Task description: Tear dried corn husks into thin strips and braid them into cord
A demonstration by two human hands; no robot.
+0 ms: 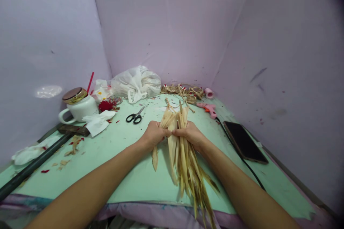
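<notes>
Over the pale-green tabletop (pixel 139 186), right of black-handled metal scissors (pixel 135 116), the left hand (pixel 154 134) grips a short fan of pale, dry leaf strips (pixel 167 118), just beside the right hand (pixel 190 134), which clasps a long, straw-coloured leaf bundle (pixel 185 159) trailing toward the near edge.

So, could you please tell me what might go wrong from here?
The long, straw-coloured leaf strips splay loosely below the right hand, so some might slip out. The thin black cable from the pink, pistol-shaped glue gun runs beside the right forearm, which could perhaps snag it.
</notes>
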